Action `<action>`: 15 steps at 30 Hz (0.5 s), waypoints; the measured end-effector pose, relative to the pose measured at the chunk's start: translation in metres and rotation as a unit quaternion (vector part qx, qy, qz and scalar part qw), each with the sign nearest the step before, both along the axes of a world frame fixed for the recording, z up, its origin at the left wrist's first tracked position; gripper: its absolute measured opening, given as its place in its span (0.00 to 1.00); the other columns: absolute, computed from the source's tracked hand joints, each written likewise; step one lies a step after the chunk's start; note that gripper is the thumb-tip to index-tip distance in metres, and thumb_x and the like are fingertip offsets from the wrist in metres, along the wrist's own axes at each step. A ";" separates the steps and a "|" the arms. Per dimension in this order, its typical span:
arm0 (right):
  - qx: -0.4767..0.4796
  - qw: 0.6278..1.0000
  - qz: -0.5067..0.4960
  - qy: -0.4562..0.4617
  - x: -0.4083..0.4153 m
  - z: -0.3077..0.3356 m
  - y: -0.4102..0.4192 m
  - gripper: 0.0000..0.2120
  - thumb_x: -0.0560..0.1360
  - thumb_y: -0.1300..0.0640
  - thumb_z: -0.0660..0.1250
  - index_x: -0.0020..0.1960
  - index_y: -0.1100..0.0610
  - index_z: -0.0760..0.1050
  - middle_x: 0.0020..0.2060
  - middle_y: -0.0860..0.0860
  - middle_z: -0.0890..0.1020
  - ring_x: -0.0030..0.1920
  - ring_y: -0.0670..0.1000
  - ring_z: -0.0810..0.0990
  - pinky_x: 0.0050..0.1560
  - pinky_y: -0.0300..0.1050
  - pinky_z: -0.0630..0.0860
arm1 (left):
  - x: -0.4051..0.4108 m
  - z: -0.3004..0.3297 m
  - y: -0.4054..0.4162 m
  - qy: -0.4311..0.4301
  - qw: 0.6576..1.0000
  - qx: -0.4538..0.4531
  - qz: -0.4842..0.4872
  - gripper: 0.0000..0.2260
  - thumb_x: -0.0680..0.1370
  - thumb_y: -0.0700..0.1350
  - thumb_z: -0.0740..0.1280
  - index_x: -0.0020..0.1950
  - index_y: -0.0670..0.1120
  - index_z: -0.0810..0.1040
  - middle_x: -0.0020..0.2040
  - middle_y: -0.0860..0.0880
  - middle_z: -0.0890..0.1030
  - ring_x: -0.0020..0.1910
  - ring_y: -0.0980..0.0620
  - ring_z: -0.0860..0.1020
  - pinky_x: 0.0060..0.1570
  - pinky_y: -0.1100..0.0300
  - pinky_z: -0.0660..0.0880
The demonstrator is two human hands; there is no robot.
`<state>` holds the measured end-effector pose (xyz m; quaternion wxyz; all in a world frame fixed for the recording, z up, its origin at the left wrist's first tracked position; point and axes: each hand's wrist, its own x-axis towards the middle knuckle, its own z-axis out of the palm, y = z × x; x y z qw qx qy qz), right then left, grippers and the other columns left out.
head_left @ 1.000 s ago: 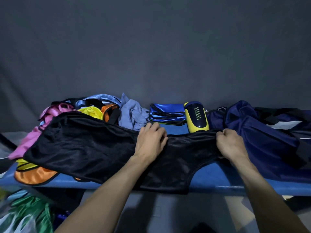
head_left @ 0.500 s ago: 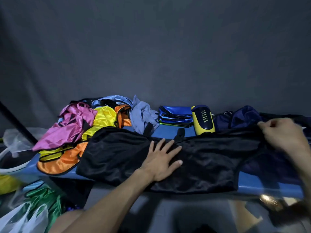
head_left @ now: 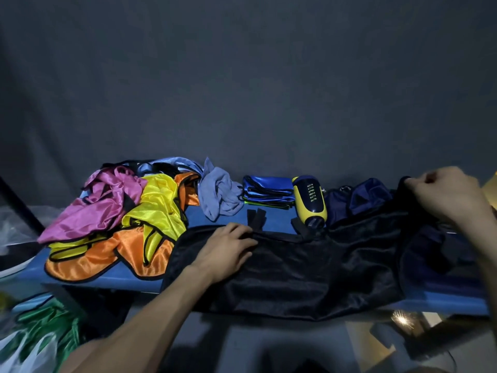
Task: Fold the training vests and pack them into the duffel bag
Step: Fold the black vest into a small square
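A person's left hand [head_left: 228, 247] presses flat on a black training vest [head_left: 304, 270] spread along the blue table [head_left: 107, 282], anchoring it while the right hand [head_left: 446, 192] pinches and lifts its far end, apparently to fold it. Unfolded vests [head_left: 129, 211] lie heaped left of it; the navy duffel bag [head_left: 368, 196] waits behind.

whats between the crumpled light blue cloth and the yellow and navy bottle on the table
In the head view, a stack of folded blue vests lies between the light blue cloth and the bottle, at the back of the blue table.
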<state>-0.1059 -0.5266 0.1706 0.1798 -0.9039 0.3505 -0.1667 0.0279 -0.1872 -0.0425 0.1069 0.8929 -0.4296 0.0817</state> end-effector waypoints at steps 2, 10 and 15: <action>0.015 0.999 0.029 -0.006 0.002 0.006 0.018 0.16 0.78 0.51 0.66 0.40 0.62 0.81 0.37 0.57 0.82 0.36 0.56 0.76 0.42 0.51 0.75 | 0.001 0.001 0.011 -0.039 0.999 0.007 0.028 0.12 0.79 0.49 0.70 0.62 0.54 0.84 0.62 0.51 0.78 0.61 0.44 0.74 0.54 0.50 0.72; 0.034 0.995 0.090 -0.026 0.034 0.011 0.082 0.14 0.77 0.50 0.67 0.40 0.60 0.82 0.38 0.59 0.83 0.45 0.62 0.80 0.46 0.48 0.75 | 0.003 0.002 0.042 -0.006 0.989 0.069 0.131 0.20 0.86 0.52 0.54 0.78 0.54 0.67 0.69 0.49 0.71 0.63 0.42 0.71 0.60 0.48 0.68; 0.082 0.982 0.166 -0.017 0.072 -0.007 0.144 0.13 0.74 0.52 0.69 0.39 0.62 0.82 0.30 0.55 0.84 0.28 0.53 0.83 0.29 0.39 0.76 | 0.006 -0.001 0.057 0.013 0.995 0.035 0.097 0.19 0.85 0.51 0.59 0.75 0.51 0.72 0.69 0.49 0.74 0.63 0.44 0.73 0.62 0.49 0.71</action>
